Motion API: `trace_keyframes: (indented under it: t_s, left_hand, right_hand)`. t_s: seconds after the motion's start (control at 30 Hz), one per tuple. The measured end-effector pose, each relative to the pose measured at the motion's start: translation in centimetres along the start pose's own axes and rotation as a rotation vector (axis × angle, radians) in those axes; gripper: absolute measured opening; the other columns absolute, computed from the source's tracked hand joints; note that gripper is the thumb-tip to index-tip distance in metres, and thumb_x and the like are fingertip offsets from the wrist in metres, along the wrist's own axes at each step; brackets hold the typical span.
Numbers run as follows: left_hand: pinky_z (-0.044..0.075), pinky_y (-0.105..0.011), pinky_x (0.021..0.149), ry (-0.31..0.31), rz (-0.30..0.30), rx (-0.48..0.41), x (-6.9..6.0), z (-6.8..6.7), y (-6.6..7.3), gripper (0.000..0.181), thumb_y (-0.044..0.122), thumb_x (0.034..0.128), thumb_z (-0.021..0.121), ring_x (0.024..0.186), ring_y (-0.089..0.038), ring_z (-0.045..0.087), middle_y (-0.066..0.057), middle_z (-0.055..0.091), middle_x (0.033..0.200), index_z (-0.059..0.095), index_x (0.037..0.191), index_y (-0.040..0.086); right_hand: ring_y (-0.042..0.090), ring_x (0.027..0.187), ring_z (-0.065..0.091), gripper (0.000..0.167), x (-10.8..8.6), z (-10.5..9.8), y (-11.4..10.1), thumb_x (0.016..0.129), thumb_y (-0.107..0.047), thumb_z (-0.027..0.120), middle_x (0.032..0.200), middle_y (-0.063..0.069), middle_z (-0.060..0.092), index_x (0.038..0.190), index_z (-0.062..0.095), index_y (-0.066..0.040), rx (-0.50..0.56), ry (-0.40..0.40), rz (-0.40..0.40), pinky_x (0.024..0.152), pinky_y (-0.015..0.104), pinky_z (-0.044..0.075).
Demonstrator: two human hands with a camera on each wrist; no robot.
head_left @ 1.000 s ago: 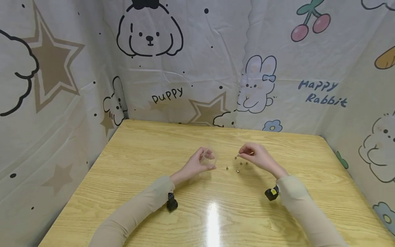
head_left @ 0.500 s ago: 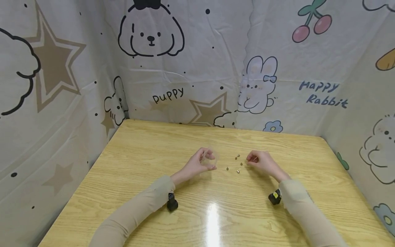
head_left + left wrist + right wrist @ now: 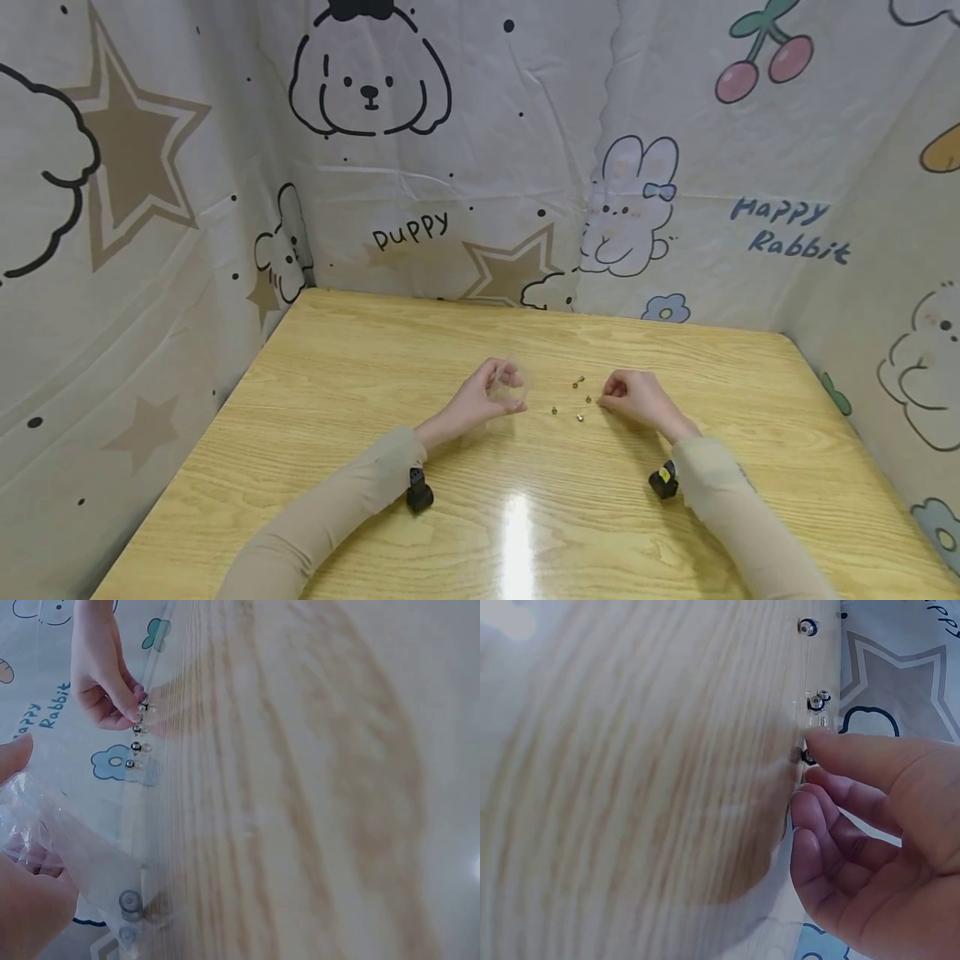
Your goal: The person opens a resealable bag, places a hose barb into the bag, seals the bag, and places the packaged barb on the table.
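My left hand (image 3: pixel 480 393) holds a clear, wrinkled plastic bag (image 3: pixel 52 817) above the table. Small round metal pieces (image 3: pixel 130 901) show through or behind its lower end in the left wrist view; I cannot tell which. My right hand (image 3: pixel 639 402) is low over the wooden table, its thumb and index finger pinching a small shiny metal piece (image 3: pixel 808 756), partly hidden by the thumb. To its left lie several more metal pieces like it, among them one metal piece (image 3: pixel 588 399) close to the fingertips and another metal piece (image 3: pixel 555 410) further left.
A wooden table (image 3: pixel 360 367) spreads beneath both hands. Behind it hangs a printed cloth (image 3: pixel 480 167), which also closes off the left and right sides. Each wrist wears a small black camera, such as the left camera (image 3: pixel 419 492).
My right hand has let go of a metal piece at the back of the group and moved right and nearer, onto another piece. The left hand has stayed put with the bag.
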State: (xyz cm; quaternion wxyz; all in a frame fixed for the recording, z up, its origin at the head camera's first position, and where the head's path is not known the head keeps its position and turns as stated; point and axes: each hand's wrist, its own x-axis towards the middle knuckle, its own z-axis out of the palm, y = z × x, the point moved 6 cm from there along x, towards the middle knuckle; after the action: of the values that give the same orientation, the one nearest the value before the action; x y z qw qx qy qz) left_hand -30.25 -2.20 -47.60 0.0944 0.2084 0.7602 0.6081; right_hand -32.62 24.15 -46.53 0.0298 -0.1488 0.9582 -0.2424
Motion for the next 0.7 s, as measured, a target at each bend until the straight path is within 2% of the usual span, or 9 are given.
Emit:
trace_keyframes:
  t_s: [0.2, 0.43, 0.7]
  left_hand:
    - [0.025, -0.053, 0.124, -0.002, -0.001, -0.005, 0.0, 0.0, 0.1, 0.053, 0.012, 0.0871, 0.077, 0.125, -0.026, 0.052, -0.013, 0.063, 0.124, 0.048, 0.132, 0.005]
    - [0.024, -0.054, 0.124, -0.007, -0.002, -0.005, 0.1, 0.0, 0.0, 0.053, 0.013, 0.0873, 0.077, 0.127, -0.028, 0.052, -0.014, 0.062, 0.126, 0.047, 0.131, 0.003]
    - [0.024, -0.054, 0.124, -0.001, -0.015, -0.007, 0.0, -0.1, 0.0, 0.055, 0.013, 0.0873, 0.076, 0.126, -0.027, 0.052, -0.013, 0.062, 0.126, 0.047, 0.132, 0.001]
  right_hand:
    - [0.011, 0.072, 0.058, 0.008, 0.2, 0.0, 0.3, 0.089, -0.013, 0.071, 0.079, 0.005, 0.069, 0.085, 0.070, -0.005, -0.031, 0.003, -0.006, 0.068, 0.025, 0.049]
    - [0.012, 0.072, 0.061, 0.008, 0.3, -0.3, 0.0, 0.088, -0.012, 0.071, 0.079, 0.006, 0.072, 0.084, 0.073, -0.005, -0.025, -0.002, 0.003, 0.070, 0.028, 0.054]
    - [0.012, 0.073, 0.063, 0.007, 0.2, -1.3, -2.8, 0.089, -0.011, 0.069, 0.081, 0.007, 0.072, 0.086, 0.073, -0.005, 0.000, 0.038, -0.070, 0.068, 0.025, 0.054]
